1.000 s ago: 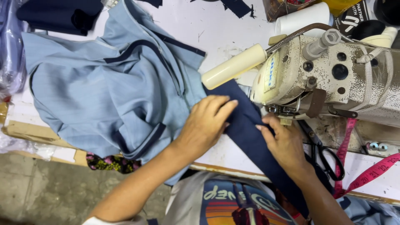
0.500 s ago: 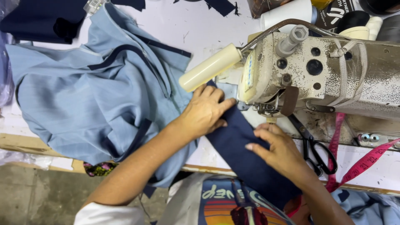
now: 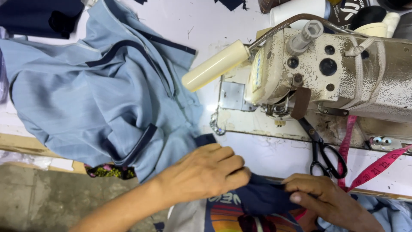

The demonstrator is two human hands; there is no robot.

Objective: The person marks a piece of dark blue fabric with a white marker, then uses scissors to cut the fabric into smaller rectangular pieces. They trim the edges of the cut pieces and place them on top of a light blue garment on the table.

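Observation:
My left hand [image 3: 205,169] and my right hand [image 3: 319,195] both pinch a dark navy fabric piece [image 3: 262,195] at the near edge of the white table [image 3: 266,152]. The two hands almost touch, with the navy piece bunched between them over my lap. A light blue garment [image 3: 98,99] with navy trim lies spread on the table to the left, its lower edge by my left wrist. The worn cream sewing machine [image 3: 334,68] stands at the right, with nothing under its needle area [image 3: 279,111].
Black scissors [image 3: 324,150] lie on the machine bed beside a pink measuring tape [image 3: 369,167]. A cream cylindrical lamp [image 3: 214,66] juts out from the machine's left. Thread cones [image 3: 296,8] and dark fabric scraps [image 3: 38,13] sit along the far edge.
Both hands pulled the navy piece off the machine bed toward me. The needle plate, covered before, is exposed now. The camera view moved closer.

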